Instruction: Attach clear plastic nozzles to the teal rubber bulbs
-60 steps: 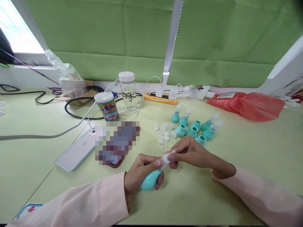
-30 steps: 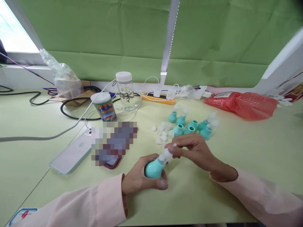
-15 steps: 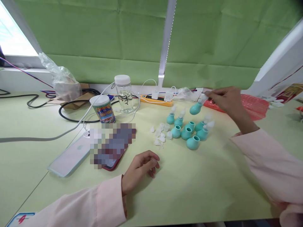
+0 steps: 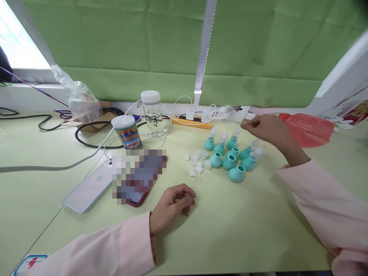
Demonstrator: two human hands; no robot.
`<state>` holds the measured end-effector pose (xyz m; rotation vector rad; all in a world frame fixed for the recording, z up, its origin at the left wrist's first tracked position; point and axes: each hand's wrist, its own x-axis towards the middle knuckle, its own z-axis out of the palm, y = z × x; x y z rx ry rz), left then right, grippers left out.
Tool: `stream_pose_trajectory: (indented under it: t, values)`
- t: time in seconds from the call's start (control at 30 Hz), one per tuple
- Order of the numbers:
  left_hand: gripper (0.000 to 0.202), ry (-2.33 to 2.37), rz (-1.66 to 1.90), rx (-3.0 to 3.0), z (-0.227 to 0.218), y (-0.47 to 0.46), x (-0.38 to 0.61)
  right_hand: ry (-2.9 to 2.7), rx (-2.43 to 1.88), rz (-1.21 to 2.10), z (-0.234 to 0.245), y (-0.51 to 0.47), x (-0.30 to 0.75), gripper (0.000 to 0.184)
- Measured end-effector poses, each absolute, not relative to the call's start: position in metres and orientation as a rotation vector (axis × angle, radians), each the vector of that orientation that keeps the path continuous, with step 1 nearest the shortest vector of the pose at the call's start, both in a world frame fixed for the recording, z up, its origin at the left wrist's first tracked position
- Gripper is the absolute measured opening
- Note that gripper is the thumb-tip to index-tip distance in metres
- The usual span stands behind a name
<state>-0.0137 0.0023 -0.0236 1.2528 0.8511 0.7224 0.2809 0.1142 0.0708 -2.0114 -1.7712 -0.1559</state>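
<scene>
My right hand (image 4: 266,132) hovers over the back of a group of teal rubber bulbs. Its fingertips are just right of the clear nozzle on a teal bulb (image 4: 231,143), which stands on the table; no hold on it shows. Several bulbs carry clear nozzles, like the tilted bulb (image 4: 248,163) on the right. Others show bare round mouths, among them the front bulb (image 4: 237,174). Small clear and white plastic pieces (image 4: 198,168) lie left of the bulbs. My left hand (image 4: 174,207) rests on the table in front of these pieces, fingers loosely curled and nothing visible in them.
Left of the bulbs lie a red-edged phone (image 4: 140,197), partly pixelated, and a phone in a clear case (image 4: 89,189). Behind stand a noodle cup (image 4: 129,134), a lidded bottle (image 4: 153,119) and a yellow power strip (image 4: 201,124). A red plastic bag (image 4: 309,130) lies back right.
The bulb that my right hand held in the air now stands on the table beside the other nozzled bulbs. My right hand has let it go. My left hand stays in place.
</scene>
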Motion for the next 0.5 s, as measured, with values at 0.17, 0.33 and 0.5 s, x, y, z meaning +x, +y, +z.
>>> stream_pose_trajectory:
  t: [0.17, 0.33, 0.5]
  values:
    - [0.015, 0.848, 0.717, 1.254, -0.024, 0.002, -0.014, -2.134, -1.357, -0.362, 0.063, 0.068, 0.231, 0.02]
    - [0.016, 0.843, 0.713, 1.271, -0.022, 0.001, -0.014, -2.806, -1.088, -0.464, 0.023, 0.039, 0.177, 0.017]
    - [0.016, 0.837, 0.713, 1.269, -0.025, 0.001, -0.016, -2.925, -1.228, -0.765, 0.003, 0.044, 0.167, 0.034]
